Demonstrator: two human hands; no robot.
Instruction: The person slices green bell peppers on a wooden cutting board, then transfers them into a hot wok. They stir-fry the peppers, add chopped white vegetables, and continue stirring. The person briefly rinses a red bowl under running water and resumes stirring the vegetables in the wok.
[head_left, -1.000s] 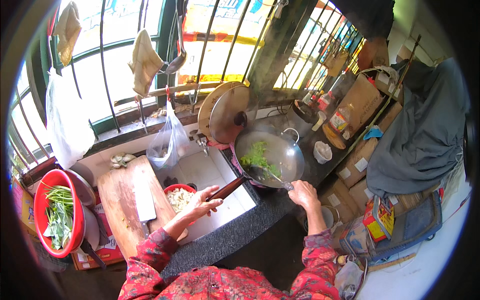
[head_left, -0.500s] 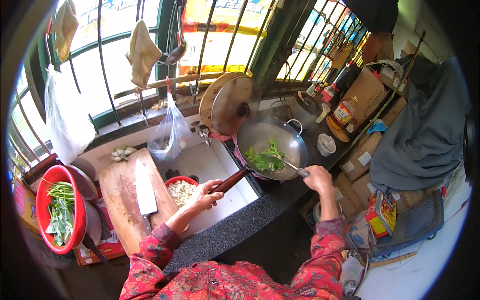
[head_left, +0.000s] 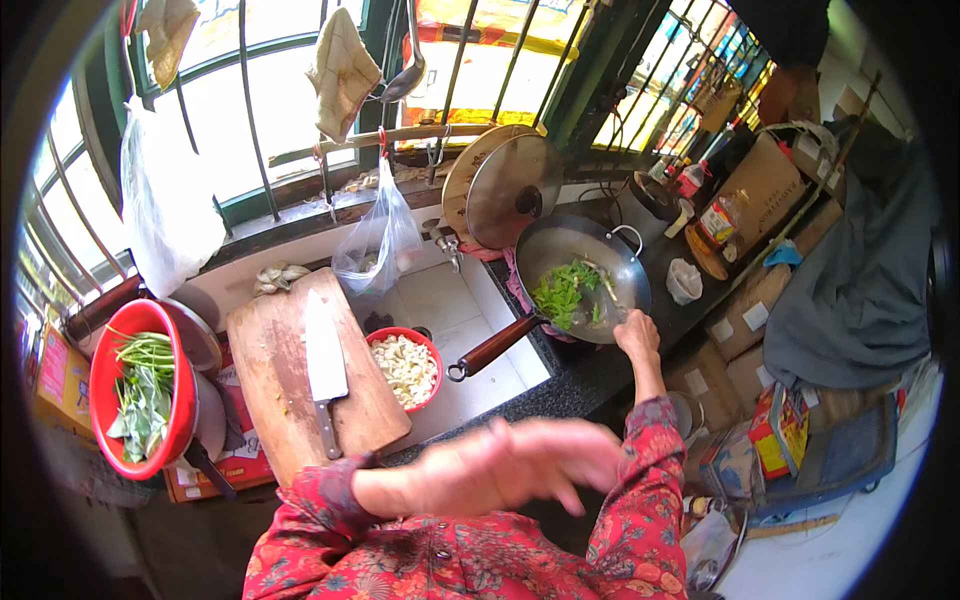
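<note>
Head view, hands: two seen; right hand (head_left: 637, 338) closed around the near end of one metal cooking utensil (head_left: 610, 294); left hand (head_left: 510, 465) opened, fingers stretched out, motion-blurred, held in front of the torso, apart from the wok.
Wok: one (head_left: 553, 238), set on the dark counter (head_left: 690, 300) right of the sink (head_left: 512, 370); one heap of leafy greens (head_left: 566, 288) contained; utensil's far end hidden.
Wok axis: wooden handle (head_left: 503, 341) pointed lower left, over the sink; loop handle (head_left: 629, 238) set at upper right; long axis diagonal.
Utensil axis: slanted from the right hand up-left into the wok.
Cutting board: one (head_left: 262, 362); one cleaver (head_left: 325, 350) laid on it, handle toward the person.
Red vessels: two; bowl (head_left: 438, 378) of pale chopped pieces (head_left: 405, 366) placed at the sink, basin (head_left: 188, 405) of stemmed greens (head_left: 140, 405) at far left.
Writing: dark lettering seen on a brown carton (head_left: 757, 200); red-and-white label on an oil bottle (head_left: 722, 217).
</note>
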